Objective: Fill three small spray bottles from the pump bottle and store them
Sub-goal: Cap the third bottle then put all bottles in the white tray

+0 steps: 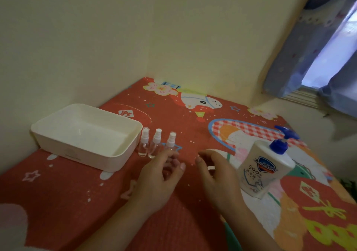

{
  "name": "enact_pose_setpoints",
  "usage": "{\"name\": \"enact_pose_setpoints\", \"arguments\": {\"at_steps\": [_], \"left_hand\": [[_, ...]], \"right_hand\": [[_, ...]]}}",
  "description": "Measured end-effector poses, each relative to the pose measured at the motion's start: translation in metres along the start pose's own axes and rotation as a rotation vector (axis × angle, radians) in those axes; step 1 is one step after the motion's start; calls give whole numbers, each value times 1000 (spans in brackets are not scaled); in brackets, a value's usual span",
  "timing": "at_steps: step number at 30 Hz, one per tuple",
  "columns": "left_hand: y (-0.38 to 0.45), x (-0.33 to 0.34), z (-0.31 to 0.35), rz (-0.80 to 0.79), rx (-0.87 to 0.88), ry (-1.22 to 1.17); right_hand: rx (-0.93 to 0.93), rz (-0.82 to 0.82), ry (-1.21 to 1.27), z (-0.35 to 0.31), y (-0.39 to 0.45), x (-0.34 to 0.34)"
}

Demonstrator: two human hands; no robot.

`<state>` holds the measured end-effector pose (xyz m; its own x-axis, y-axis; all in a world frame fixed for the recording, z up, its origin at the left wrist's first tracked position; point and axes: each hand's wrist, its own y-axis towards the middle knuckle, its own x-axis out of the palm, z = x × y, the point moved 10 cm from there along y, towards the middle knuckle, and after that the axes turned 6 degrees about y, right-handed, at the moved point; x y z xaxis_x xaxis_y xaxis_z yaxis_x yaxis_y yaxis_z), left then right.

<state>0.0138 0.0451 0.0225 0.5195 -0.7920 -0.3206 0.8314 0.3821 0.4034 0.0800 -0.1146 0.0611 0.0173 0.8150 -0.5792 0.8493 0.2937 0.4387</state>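
Three spray bottles [156, 143] stand upright just right of the tray [87, 134]; the pump bottle [267, 165] stands well right. Both hands, left [161, 177] and right [214, 170], hover between, fingers loosely curled, holding nothing.

Red cartoon-print cloth [173, 202], cream tray [58, 122], white pump bottle [264, 171] with blue pump, blue curtains [289, 57]

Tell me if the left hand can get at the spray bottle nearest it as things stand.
Probably yes. The left hand hovers with loosely curled fingers right in front of the rightmost spray bottle, nothing lying between them; the right hand is off to the side.
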Motion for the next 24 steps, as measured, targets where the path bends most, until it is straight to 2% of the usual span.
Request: {"name": "enact_pose_setpoints", "arguments": {"at_steps": [5,9,24], "left_hand": [[-4,15,-8,-102,-55,39],[-7,21,-10,-125,-63,77],[-5,43,-11,-218,-72,140]], "right_hand": [[88,-4,-42,27,-25,-11],[172,-1,-51,50,-41,-15],[219,27,9,65,-62,-40]]}}
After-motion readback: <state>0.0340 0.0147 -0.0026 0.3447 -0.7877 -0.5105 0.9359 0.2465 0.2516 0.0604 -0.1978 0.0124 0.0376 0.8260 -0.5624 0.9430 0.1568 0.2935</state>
